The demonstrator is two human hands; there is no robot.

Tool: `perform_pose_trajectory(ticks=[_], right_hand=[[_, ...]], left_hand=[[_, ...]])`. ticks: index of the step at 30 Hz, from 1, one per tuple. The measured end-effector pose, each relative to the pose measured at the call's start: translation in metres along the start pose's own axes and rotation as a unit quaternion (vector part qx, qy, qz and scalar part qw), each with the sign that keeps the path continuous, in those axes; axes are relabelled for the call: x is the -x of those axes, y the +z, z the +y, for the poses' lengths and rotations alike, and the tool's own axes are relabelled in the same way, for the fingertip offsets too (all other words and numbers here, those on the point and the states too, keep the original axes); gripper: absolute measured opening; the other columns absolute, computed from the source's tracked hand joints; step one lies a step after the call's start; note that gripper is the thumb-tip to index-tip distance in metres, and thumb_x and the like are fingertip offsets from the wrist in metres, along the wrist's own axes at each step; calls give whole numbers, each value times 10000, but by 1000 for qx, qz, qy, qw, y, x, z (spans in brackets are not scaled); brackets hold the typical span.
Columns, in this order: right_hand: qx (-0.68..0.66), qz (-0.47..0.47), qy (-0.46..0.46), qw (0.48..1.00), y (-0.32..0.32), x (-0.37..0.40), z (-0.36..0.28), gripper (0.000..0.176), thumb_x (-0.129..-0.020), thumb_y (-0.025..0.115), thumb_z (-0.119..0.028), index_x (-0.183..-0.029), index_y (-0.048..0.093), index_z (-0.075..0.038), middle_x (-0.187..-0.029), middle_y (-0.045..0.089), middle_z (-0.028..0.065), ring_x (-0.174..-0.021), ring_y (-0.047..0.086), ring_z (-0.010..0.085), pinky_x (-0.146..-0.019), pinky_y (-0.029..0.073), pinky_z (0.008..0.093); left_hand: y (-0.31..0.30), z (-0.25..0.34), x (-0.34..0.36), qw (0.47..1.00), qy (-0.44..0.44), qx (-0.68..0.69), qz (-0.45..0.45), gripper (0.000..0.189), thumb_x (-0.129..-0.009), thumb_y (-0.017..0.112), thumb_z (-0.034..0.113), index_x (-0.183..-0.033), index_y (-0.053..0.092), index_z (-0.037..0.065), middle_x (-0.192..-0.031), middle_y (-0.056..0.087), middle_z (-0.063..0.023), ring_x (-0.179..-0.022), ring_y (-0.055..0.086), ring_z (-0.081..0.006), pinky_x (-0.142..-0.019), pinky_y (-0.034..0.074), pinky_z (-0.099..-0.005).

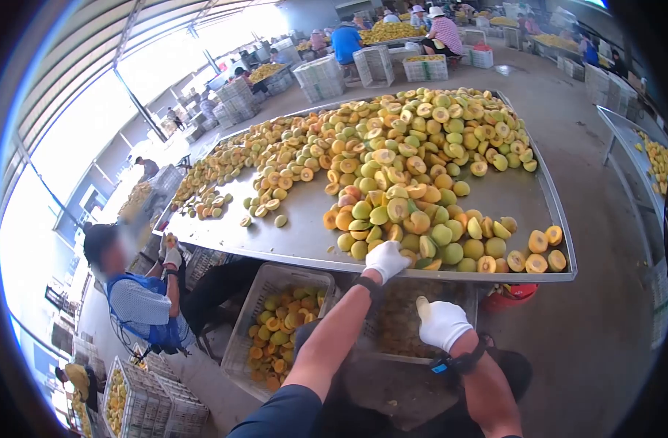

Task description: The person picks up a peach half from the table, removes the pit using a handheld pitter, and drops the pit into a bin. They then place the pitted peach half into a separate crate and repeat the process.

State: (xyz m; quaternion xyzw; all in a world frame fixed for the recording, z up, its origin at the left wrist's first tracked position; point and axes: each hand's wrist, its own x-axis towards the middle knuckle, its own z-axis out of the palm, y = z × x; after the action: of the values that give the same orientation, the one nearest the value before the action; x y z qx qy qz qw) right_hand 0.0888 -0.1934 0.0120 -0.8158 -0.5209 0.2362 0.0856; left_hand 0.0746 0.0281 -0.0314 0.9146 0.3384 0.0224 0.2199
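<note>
Metal table [290, 237]: halved and whole fruit [421, 160] heaped across much of the top, reaching the near edge. Crate [235, 361] below, left: part-filled with fruit. Second crate [392, 356] beside it. Left hand [387, 261], gloved: at the heap's near edge; grip cannot be determined. Right hand [445, 326], gloved: above second crate, fingers partly curled; grip unclear.

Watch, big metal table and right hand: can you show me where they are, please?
Watch [440, 367]: head view, on its blue screen.
Big metal table [301, 237]: head view, on a bare part of its top.
Right hand [445, 326]: head view, on the middle of the gloved hand.
</note>
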Motion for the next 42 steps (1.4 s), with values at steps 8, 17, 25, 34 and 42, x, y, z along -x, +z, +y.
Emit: perform_pose_trajectory(ticks=[8,17,25,34,42], right_hand=[[5,18,1,1000,1,-1,3,340,-863,512,-168,-1141,611,0,-957,706,239,-918,687,404,-801,540,494],[-113,232,-65,964,0,-8,-3,327,-857,600,-139,-1153,552,-9,-823,664,240,-794,647,437,-693,511,527],[-128,260,-73,954,10,-18,-22,327,-882,589,-158,-1160,547,9,-884,667,209,-829,649,417,-725,516,504],[-178,282,-52,941,17,-34,-24,237,-901,560,-139,-1055,557,42,-865,659,260,-801,642,448,-702,522,520],[-207,280,-35,937,19,-39,-28,227,-865,616,-72,-1025,544,72,-819,644,281,-814,625,473,-676,511,508]], left_hand=[[7,-15,-11,955,-49,271,107,361,-732,708,309,-899,681,-10,-889,705,-173,-847,691,-299,-814,534,-373],[-51,-22,64,759,-23,650,-28,307,-907,560,231,-1108,634,12,-724,620,-67,-419,410,-72,-364,264,-220],[-7,-36,62,655,-40,752,-60,367,-985,455,316,-1042,639,3,-872,690,-121,-753,660,-196,-615,531,-303],[-28,-8,78,648,25,749,-135,432,-960,413,312,-1151,592,-31,-959,694,-156,-830,663,-225,-697,543,-313],[-21,-5,77,681,74,724,-81,384,-885,458,226,-1097,590,-65,-967,673,-193,-917,655,-257,-883,527,-353]])
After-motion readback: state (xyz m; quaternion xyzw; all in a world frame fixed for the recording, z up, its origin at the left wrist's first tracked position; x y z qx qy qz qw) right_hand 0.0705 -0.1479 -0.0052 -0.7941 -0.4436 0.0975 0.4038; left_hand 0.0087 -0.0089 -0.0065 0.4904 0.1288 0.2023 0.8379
